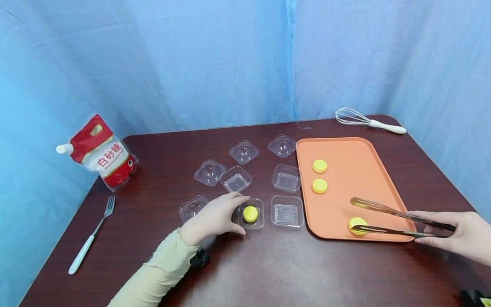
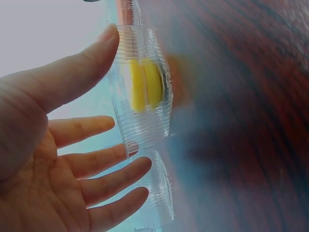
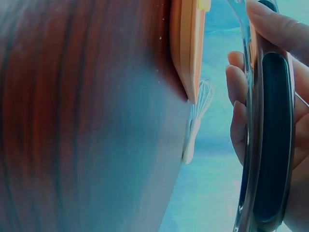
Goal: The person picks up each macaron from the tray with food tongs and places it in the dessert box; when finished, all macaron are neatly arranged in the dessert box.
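Note:
A yellow macaron (image 1: 250, 214) sits in a clear square plastic container (image 1: 260, 223). My left hand (image 1: 215, 215) is spread round the container's left side, thumb and fingers apart. In the left wrist view the thumb tip is at the rim of the container (image 2: 145, 126); whether it touches I cannot tell. My right hand (image 1: 466, 234) grips metal tongs (image 1: 383, 209) by the handle end over the right of an orange tray (image 1: 341, 151). The tongs' arms are spread, the nearer tip overlapping a yellow macaron (image 1: 356, 221) at the tray's front. Two more macarons (image 1: 320, 186) lie on the tray's left.
Several clear containers (image 1: 287, 212) and domed lids (image 1: 244, 152) stand left of the tray. A whisk (image 1: 385, 126) lies behind it. At the left are a sugar pouch (image 1: 105, 157) and a fork (image 1: 82, 254). Blue curtain (image 1: 211, 64) hangs behind the table.

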